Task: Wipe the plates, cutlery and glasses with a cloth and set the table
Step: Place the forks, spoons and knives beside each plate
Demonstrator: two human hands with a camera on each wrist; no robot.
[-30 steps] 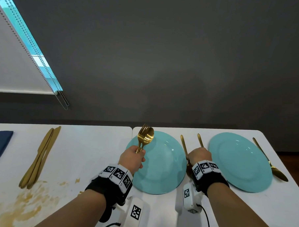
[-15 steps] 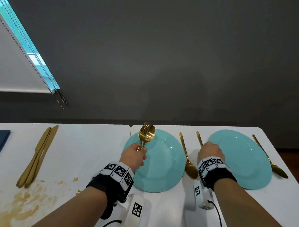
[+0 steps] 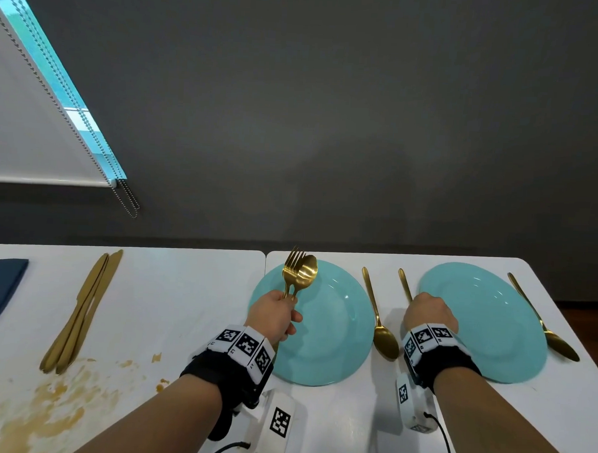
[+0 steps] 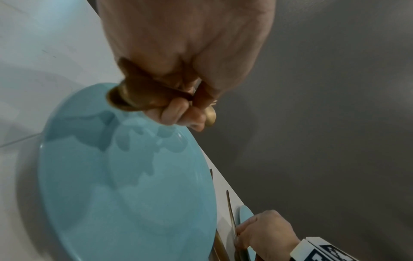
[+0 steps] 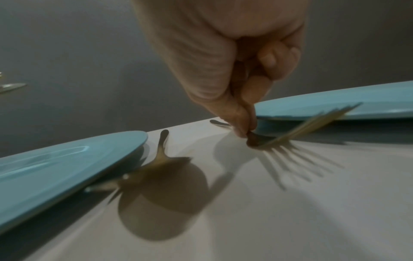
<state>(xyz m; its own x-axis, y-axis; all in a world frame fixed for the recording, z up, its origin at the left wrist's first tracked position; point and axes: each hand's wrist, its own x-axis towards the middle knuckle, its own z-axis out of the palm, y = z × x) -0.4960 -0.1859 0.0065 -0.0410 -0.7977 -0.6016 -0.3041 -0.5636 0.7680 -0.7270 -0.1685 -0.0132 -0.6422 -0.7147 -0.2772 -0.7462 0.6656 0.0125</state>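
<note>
L grip (image 3: pixel 276 314) clasps gold fork+spoon (image 3: pixel 299 272); R grip (image 3: pixel 430 312) pinches fork (image 5: pixel 297 130), prob. metal.

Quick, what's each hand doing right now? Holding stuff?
Left hand: grips a gold fork and spoon together, raised above the table.
Right hand: pinches a gold fork low between the two plates.

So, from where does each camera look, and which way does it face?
Head: worn high, facing forward and down at the white table; both forearms show.
Left wrist: along the left hand gripping a gold fork and spoon above the left plate.
Right wrist: along the right hand pinching a fork.
All three share the left plate.
</note>
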